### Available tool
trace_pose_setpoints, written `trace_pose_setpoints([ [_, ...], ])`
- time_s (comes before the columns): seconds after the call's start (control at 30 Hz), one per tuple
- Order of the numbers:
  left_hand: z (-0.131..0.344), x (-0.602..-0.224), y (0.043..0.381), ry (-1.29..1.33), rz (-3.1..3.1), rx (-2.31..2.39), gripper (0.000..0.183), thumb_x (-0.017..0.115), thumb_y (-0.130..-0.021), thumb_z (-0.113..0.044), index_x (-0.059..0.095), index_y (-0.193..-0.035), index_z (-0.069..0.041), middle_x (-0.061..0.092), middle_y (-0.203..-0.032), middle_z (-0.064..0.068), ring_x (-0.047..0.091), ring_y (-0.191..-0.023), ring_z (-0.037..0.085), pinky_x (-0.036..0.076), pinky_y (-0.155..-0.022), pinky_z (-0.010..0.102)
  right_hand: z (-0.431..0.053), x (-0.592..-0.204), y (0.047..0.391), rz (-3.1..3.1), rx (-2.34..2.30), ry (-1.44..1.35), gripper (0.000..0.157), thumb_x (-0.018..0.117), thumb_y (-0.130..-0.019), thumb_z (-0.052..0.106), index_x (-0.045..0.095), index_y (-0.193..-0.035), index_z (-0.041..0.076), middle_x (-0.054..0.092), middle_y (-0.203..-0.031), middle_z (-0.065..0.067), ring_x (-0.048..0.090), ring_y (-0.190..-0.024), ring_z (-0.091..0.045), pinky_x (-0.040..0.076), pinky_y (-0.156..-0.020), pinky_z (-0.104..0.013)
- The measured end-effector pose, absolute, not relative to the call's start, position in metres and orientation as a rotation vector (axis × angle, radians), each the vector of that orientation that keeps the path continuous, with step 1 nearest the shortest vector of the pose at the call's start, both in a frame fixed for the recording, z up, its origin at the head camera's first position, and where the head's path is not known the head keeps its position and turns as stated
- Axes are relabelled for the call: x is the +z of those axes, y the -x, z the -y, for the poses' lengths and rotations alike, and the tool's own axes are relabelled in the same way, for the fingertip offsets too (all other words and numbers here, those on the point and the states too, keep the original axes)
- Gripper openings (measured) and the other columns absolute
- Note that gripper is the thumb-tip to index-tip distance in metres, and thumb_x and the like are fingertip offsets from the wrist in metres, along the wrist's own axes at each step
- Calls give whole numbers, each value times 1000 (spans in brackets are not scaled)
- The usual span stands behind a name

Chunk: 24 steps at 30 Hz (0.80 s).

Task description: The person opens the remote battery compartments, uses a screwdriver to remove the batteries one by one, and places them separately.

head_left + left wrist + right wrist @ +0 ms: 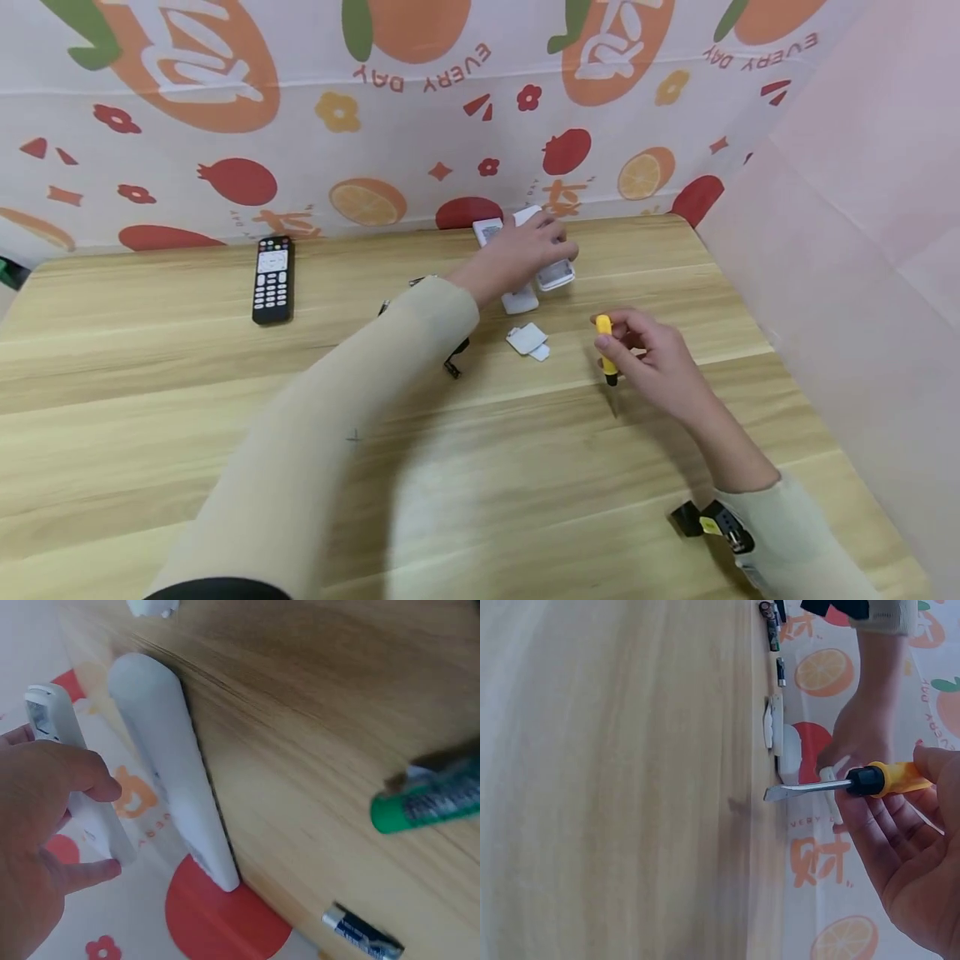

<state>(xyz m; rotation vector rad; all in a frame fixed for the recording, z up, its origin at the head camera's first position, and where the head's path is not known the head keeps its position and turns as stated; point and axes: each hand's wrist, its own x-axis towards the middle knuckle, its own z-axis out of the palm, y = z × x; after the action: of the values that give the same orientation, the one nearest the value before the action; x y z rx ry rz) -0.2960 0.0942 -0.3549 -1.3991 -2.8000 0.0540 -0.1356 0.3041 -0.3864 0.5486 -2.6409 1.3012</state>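
Observation:
My left hand (517, 254) grips a white remote control (557, 275) by its sides, lifted a little off the table; in the left wrist view the held remote (97, 825) shows a small dark window at one end. Beneath that hand, a second white remote (521, 301) lies on the wood; it appears long and smooth-backed in the left wrist view (169, 765). With thumb and fingers my right hand (660, 358) pinches a screwdriver (606, 350) by its yellow and black handle. Its flat metal blade (802, 790) points toward the table.
Small white plastic pieces (528, 340) lie in front of the remotes. A black remote (272, 280) lies at the back left. Partly behind my left arm are dark small items (453, 367). A battery (364, 931) and a blurred green cylinder (427, 802) lie nearby. A printed cloth (300, 125) hangs behind.

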Motion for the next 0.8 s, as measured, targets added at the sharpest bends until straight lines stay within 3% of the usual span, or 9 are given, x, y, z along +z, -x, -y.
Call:
trace_pose_setpoints([
  [0.2, -107, -368, 306, 1404, 2779, 62, 47, 63, -96, -2, 47, -132, -28, 46, -147, 4, 31, -139, 28, 37, -105, 65, -301, -387, 135, 2666, 1316, -553, 19, 67, -96, 13, 66, -115, 12, 62, -84, 1, 60, -70, -15, 50, -57, -24],
  [0.43, -114, -383, 310, 1431, 2730, 52, 45, 59, -97, 1, 50, -133, -25, 52, -139, 6, 43, -128, 27, 47, -102, 45, -301, -388, 133, 2678, 1314, -538, 21, 68, -95, 11, 66, -116, 12, 62, -83, 1, 60, -68, -14, 49, -56, -24],
  [0.67, -120, -391, 313, 1379, 2822, 66, 51, 69, -93, -5, 53, -136, -28, 53, -140, 7, 46, -127, 27, 45, -105, 45, -302, -391, 132, 2699, 1326, -520, 21, 67, -96, 11, 66, -116, 11, 63, -84, 0, 61, -68, -16, 49, -56, -25],
  [0.8, -127, -392, 313, 1363, 2843, 83, 49, 67, -94, -5, 56, -135, -29, 54, -139, 6, 46, -127, 27, 47, -102, 47, -303, -392, 131, 2713, 1336, -516, 19, 66, -97, 15, 66, -116, 12, 63, -84, 1, 62, -69, -15, 49, -57, -25],
])
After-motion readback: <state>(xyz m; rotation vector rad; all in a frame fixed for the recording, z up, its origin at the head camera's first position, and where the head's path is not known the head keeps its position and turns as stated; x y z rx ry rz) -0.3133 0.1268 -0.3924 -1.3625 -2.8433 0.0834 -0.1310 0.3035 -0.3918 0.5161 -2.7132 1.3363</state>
